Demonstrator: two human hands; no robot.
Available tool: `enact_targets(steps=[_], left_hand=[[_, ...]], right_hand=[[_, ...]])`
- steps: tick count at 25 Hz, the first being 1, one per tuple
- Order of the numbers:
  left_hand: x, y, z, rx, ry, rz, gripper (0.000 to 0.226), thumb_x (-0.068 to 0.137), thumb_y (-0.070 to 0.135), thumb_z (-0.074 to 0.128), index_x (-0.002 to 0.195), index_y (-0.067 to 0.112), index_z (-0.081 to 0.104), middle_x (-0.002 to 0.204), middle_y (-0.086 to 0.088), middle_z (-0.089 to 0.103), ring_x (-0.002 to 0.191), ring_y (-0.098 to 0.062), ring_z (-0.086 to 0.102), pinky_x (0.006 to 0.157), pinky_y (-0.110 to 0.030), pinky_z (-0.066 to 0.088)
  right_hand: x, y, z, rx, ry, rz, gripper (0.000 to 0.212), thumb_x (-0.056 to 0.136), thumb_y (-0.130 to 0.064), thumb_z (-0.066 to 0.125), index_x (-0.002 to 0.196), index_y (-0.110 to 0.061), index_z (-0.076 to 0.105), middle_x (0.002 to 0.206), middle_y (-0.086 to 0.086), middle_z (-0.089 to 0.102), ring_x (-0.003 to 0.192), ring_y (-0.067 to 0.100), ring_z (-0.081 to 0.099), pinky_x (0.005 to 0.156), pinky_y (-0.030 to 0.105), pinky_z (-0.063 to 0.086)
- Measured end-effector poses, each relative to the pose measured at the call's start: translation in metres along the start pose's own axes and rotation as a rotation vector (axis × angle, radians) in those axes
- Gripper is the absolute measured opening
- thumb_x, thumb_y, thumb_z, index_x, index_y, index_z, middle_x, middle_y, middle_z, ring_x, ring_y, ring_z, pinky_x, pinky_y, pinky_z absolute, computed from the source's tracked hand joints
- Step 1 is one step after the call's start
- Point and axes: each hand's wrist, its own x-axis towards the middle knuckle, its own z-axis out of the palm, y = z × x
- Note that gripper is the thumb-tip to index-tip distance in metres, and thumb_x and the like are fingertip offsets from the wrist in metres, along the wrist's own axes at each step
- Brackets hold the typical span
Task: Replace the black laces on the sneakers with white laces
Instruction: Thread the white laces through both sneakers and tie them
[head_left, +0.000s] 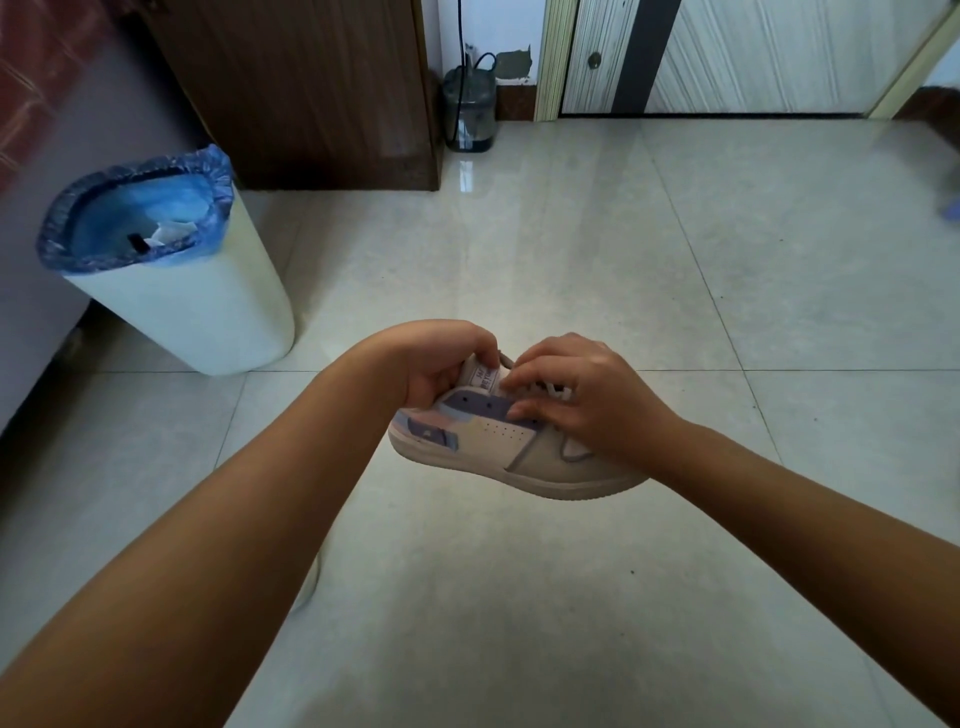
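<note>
Fingers of the left hand (441, 364) grip the tongue of the sneaker (498, 447) held above the floor (675, 260), right hand (576, 395) pinches the white lace (545, 388); risk: loosened grip lets lace slip from eyelet.

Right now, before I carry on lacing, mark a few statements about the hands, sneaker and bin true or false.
1. The pastel purple-and-white sneaker is held above the glossy tiled floor. True.
2. The left hand grips the sneaker at its tongue end. True.
3. The right hand hangs idle, away from the sneaker. False: its fingers work at the lace area.
4. The white bin with a blue liner stands right of the sneaker. False: it stands to the left.
</note>
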Motion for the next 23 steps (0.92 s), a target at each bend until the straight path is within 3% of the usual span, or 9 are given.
enact_targets(steps=[7,10,13,15,16,17,18,21,23], left_hand=[[0.0,-0.004,0.01,-0.092,0.074,0.033,0.027,0.093,0.013,0.036,0.077,0.009,0.057,0.052,-0.007,0.064,0.043,-0.015,0.059,0.055,-0.024,0.047],[0.011,-0.006,0.008,-0.339,0.145,0.162,0.028,0.091,0.009,0.033,0.081,0.012,0.059,0.064,-0.006,0.064,0.051,-0.018,0.059,0.061,-0.026,0.044],[0.022,-0.01,-0.007,-0.577,0.25,0.237,0.025,0.088,0.011,0.036,0.085,0.017,0.061,0.079,-0.005,0.062,0.064,-0.021,0.056,0.069,-0.032,0.045],[0.025,-0.014,-0.016,-0.669,0.275,0.27,0.025,0.089,0.013,0.037,0.088,0.019,0.062,0.079,-0.004,0.065,0.065,-0.02,0.058,0.072,-0.035,0.045],[0.025,-0.016,-0.017,-0.701,0.268,0.283,0.025,0.09,0.014,0.037,0.091,0.019,0.062,0.08,-0.004,0.067,0.066,-0.021,0.06,0.074,-0.036,0.045],[0.026,-0.017,-0.017,-0.728,0.255,0.293,0.025,0.091,0.015,0.037,0.095,0.019,0.062,0.081,-0.004,0.068,0.067,-0.021,0.061,0.074,-0.036,0.046],[0.027,-0.018,-0.015,-0.756,0.235,0.306,0.025,0.091,0.015,0.037,0.098,0.02,0.061,0.081,-0.004,0.069,0.067,-0.021,0.063,0.073,-0.036,0.047],[0.032,-0.018,-0.006,-0.824,0.203,0.362,0.024,0.092,0.015,0.039,0.105,0.021,0.059,0.086,-0.005,0.069,0.068,-0.02,0.065,0.066,-0.032,0.052],[0.036,-0.019,0.004,-0.828,0.199,0.382,0.025,0.091,0.016,0.041,0.11,0.024,0.057,0.097,-0.007,0.068,0.075,-0.022,0.065,0.066,-0.034,0.054]], right_hand=[[0.0,0.002,0.017,-0.323,0.283,-0.142,0.02,0.089,-0.013,0.056,0.073,-0.009,0.068,0.075,0.004,0.069,0.069,0.024,0.064,0.086,0.038,0.042],[-0.025,-0.009,0.018,-0.251,0.264,-0.244,0.017,0.09,-0.005,0.057,0.075,-0.008,0.065,0.071,0.007,0.063,0.066,0.022,0.056,0.082,0.036,0.046],[-0.096,-0.007,0.029,-0.072,-0.353,-0.295,0.01,0.087,-0.011,0.055,0.086,-0.019,0.061,0.07,0.004,0.061,0.064,0.023,0.056,0.062,0.029,0.05],[-0.124,-0.006,0.029,-0.043,-1.084,-0.011,0.019,0.086,-0.012,0.053,0.101,-0.019,0.062,0.097,0.009,0.066,0.088,0.028,0.063,0.078,0.032,0.053],[-0.129,-0.007,0.028,-0.041,-1.328,0.142,0.024,0.088,-0.013,0.053,0.11,-0.017,0.062,0.111,0.011,0.063,0.102,0.029,0.06,0.088,0.031,0.048],[-0.128,-0.003,0.028,-0.028,-1.384,0.238,0.028,0.089,-0.018,0.055,0.116,-0.016,0.062,0.119,0.011,0.06,0.109,0.028,0.057,0.092,0.029,0.044],[-0.12,0.001,0.027,-0.006,-1.264,0.337,0.029,0.091,-0.024,0.058,0.118,-0.016,0.062,0.118,0.009,0.061,0.109,0.025,0.057,0.09,0.026,0.042],[-0.062,0.004,0.026,0.231,-0.274,0.586,0.022,0.091,-0.03,0.06,0.109,-0.017,0.064,0.099,-0.004,0.064,0.088,0.009,0.058,0.076,0.018,0.042],[-0.019,0.002,0.025,0.408,0.06,0.722,0.021,0.091,-0.032,0.059,0.107,-0.019,0.062,0.098,-0.008,0.062,0.09,0.005,0.056,0.077,0.017,0.045]])
